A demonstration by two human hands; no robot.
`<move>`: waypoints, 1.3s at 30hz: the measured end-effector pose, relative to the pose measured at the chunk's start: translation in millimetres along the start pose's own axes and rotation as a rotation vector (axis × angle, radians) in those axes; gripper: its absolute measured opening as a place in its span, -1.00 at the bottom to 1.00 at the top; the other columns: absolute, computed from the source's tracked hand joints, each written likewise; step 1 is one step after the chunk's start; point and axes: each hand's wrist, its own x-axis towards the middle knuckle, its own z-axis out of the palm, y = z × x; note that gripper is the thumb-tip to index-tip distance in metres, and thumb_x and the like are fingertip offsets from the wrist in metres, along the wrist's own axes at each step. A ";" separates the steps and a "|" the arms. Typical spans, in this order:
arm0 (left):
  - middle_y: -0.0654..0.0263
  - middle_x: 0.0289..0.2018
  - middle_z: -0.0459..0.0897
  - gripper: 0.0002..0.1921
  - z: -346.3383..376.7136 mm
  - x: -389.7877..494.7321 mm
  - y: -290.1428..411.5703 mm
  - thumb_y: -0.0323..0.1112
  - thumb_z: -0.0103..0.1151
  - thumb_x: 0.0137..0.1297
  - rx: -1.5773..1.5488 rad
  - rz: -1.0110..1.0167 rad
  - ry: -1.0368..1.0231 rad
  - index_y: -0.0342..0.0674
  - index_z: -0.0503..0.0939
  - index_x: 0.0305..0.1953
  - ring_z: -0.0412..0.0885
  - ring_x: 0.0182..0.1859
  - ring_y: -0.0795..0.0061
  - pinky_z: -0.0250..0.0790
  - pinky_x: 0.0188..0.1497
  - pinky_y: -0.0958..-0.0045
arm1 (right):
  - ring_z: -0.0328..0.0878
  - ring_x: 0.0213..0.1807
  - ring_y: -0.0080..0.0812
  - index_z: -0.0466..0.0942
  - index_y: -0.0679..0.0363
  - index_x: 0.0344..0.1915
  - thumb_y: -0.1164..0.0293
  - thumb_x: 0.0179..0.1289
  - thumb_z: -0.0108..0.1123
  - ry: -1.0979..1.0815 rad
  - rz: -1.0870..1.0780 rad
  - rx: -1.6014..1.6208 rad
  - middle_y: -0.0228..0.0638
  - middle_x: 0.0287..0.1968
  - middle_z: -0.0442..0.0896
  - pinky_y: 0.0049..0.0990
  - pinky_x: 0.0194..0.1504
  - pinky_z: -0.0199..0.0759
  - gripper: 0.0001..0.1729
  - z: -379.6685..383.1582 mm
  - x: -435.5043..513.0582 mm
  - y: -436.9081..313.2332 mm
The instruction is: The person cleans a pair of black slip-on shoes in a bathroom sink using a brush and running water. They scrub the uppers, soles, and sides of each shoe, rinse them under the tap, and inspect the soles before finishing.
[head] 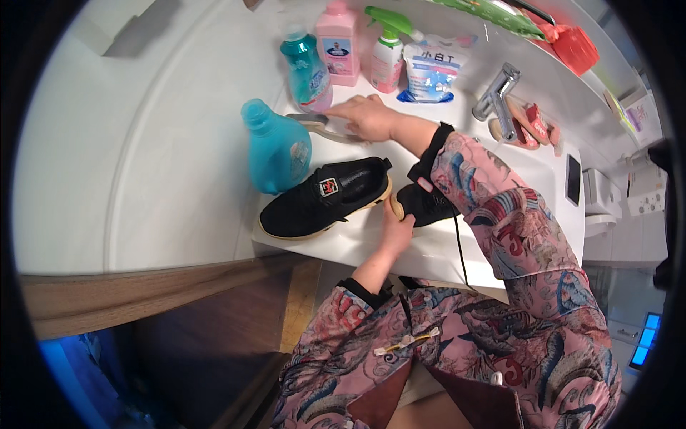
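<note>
My left hand (pixel 397 229) grips the pale-soled end of a black shoe (pixel 429 206) over the white sink, with my right sleeve partly covering that shoe. Another black shoe (pixel 311 206), with a square patch and a pale sole, lies on the sink's left edge. Beyond it, my right hand (pixel 367 118) reaches over a brush (pixel 327 128) with a pale handle; its fingertips are at the brush, but whether they grip it I cannot tell. A blue plastic bottle (pixel 278 153) stands left of the brush.
Along the back stand a teal bottle (pixel 306 69), a pink bottle (pixel 338 48), a spray bottle (pixel 387 59) and a plastic pouch (pixel 431 72). A chrome faucet (pixel 496 99) rises at the right, beside red-and-beige items (pixel 530 126). A dark phone-like object (pixel 573 179) lies on the right rim.
</note>
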 end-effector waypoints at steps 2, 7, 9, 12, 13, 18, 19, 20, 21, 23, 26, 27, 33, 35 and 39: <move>0.18 0.29 0.33 -0.16 1.2 0.1 -1.3 -0.45 0.13 0.26 -0.019 -0.070 -0.075 0.05 -0.05 0.51 0.56 0.04 0.24 0.63 -0.22 0.27 | 0.45 0.28 -0.13 0.43 -0.02 0.33 0.46 0.36 0.10 0.188 -0.083 0.141 -0.29 0.33 0.50 -0.22 0.25 0.30 -0.46 -19.5 -19.5 3.4; 0.19 0.25 0.39 -0.20 2.9 1.5 1.0 -0.48 0.11 0.28 -0.108 -0.090 -0.073 0.05 0.01 0.49 0.55 0.13 0.22 0.63 -0.11 0.17 | 0.61 0.02 -0.52 0.62 0.20 0.10 0.29 0.48 0.08 0.396 0.288 1.135 -0.39 0.03 0.69 -0.49 0.03 0.46 -0.67 -28.3 -165.0 32.9; 0.23 0.23 0.42 -0.22 3.6 0.3 3.2 -0.50 0.06 0.26 -0.176 -0.120 -0.063 0.08 0.04 0.48 0.56 0.12 0.23 0.60 -0.03 0.10 | 0.66 -0.12 -0.42 0.53 0.21 0.09 0.28 0.52 -0.04 0.536 0.695 1.566 -0.31 -0.10 0.68 -0.46 -0.11 0.55 -0.67 7.0 -218.2 46.5; 0.21 0.29 0.37 -0.18 4.2 -1.7 8.7 -0.53 0.03 0.24 -0.143 -0.093 -0.062 0.08 0.00 0.52 0.53 0.17 0.23 0.60 -0.06 0.12 | 0.68 -0.11 -0.22 0.49 0.31 -0.05 0.31 0.56 -0.22 0.920 0.834 2.189 -0.10 -0.14 0.66 -0.33 -0.16 0.68 -0.65 44.6 -255.4 93.6; 0.22 0.27 0.40 -0.19 4.3 -3.1 10.4 -0.54 0.03 0.24 -0.122 -0.060 -0.063 0.04 0.04 0.51 0.55 0.13 0.30 0.60 -0.09 0.23 | 0.68 -0.10 -0.19 0.48 0.32 -0.06 0.30 0.57 -0.24 1.111 0.848 2.311 -0.09 -0.14 0.66 -0.31 -0.12 0.68 -0.64 49.5 -259.4 106.9; 0.30 0.24 0.45 -0.24 7.6 -15.9 22.2 -0.54 -0.01 0.30 -0.002 0.199 -0.119 0.02 0.07 0.52 0.57 0.09 0.44 0.55 -0.08 0.40 | 0.65 0.04 -0.23 0.50 0.31 0.10 0.25 0.59 -0.23 0.866 0.548 2.033 -0.19 0.01 0.67 -0.34 0.08 0.56 -0.57 38.8 -252.1 110.1; 0.29 0.24 0.45 -0.25 10.0 -18.2 26.6 -0.54 -0.02 0.30 -0.004 0.252 -0.133 0.00 0.06 0.52 0.57 0.09 0.45 0.55 -0.08 0.41 | 0.63 0.10 -0.29 0.50 0.29 0.16 0.22 0.58 -0.20 0.777 0.512 1.812 -0.23 0.08 0.66 -0.37 0.14 0.49 -0.55 36.9 -253.2 98.0; 0.26 0.25 0.43 -0.26 9.0 -19.6 29.8 -0.55 -0.03 0.31 -0.051 0.212 -0.107 -0.05 0.06 0.51 0.56 0.09 0.46 0.55 -0.08 0.43 | 0.54 0.21 -0.44 0.51 0.20 0.24 0.16 0.56 -0.13 0.729 0.655 1.385 -0.33 0.19 0.63 -0.42 0.22 0.34 -0.52 45.2 -247.6 77.2; 0.25 0.26 0.42 -0.26 11.6 -20.3 34.7 -0.56 -0.04 0.31 -0.047 0.242 -0.104 -0.05 0.06 0.51 0.56 0.10 0.45 0.55 -0.08 0.43 | 0.50 0.23 -0.51 0.50 0.14 0.27 0.12 0.54 -0.04 0.643 0.639 1.310 -0.40 0.22 0.59 -0.51 0.29 0.22 -0.52 51.8 -250.6 60.8; 0.24 0.27 0.41 -0.26 15.1 -20.5 42.7 -0.56 -0.04 0.30 -0.040 0.308 -0.100 -0.06 0.06 0.51 0.56 0.10 0.44 0.55 -0.08 0.44 | 0.55 0.12 -0.55 0.54 0.10 0.23 0.13 0.52 0.00 0.418 0.483 1.013 -0.43 0.13 0.65 -0.52 0.19 0.32 -0.55 64.9 -251.7 37.7; 0.14 0.27 0.44 -0.26 22.9 -19.5 49.6 -0.59 -0.03 0.28 0.031 0.526 -0.091 -0.10 0.11 0.50 0.58 0.11 0.32 0.51 0.02 0.39 | 0.59 0.00 -0.52 0.57 0.16 0.15 0.14 0.52 0.02 0.569 0.774 0.972 -0.41 0.05 0.67 -0.49 0.10 0.43 -0.58 67.6 -263.6 42.2; 0.08 0.26 0.47 -0.26 25.3 -19.4 49.3 -0.60 -0.02 0.27 0.062 0.636 -0.082 -0.11 0.13 0.50 0.59 0.11 0.25 0.49 0.06 0.35 | 0.61 -0.09 -0.48 0.56 0.19 0.10 0.08 0.53 0.00 0.600 0.949 1.178 -0.38 -0.06 0.69 -0.46 -0.01 0.50 -0.55 64.9 -267.1 50.1; -0.05 0.22 0.53 -0.27 29.2 -23.5 34.4 -0.68 0.04 0.14 0.729 1.187 -0.079 -0.13 0.31 0.41 0.56 0.17 -0.08 0.45 0.16 0.18 | 0.63 -0.16 -0.47 0.55 0.07 -0.01 0.06 0.56 -0.09 0.626 0.915 2.043 -0.38 -0.14 0.70 -0.31 -0.05 0.49 -0.62 51.1 -273.3 70.6; -0.06 0.28 0.46 -0.27 26.1 -24.5 29.8 -0.69 0.06 0.10 0.772 1.199 -0.110 -0.13 0.34 0.39 0.48 0.28 -0.06 0.41 0.23 0.14 | 0.63 -0.20 -0.49 0.56 0.02 -0.06 0.07 0.56 -0.08 0.642 0.848 2.010 -0.43 -0.17 0.71 -0.29 -0.07 0.47 -0.66 50.4 -269.7 67.1; -0.03 0.34 0.40 -0.34 16.2 -24.2 25.2 -0.63 0.10 0.14 0.902 1.303 -0.139 0.00 0.46 0.32 0.43 0.32 -0.11 0.38 0.30 0.12 | 0.61 -0.24 -0.57 0.57 -0.08 -0.06 0.08 0.58 -0.14 0.641 0.902 1.977 -0.54 -0.23 0.71 -0.29 0.04 0.37 -0.67 52.8 -264.3 65.7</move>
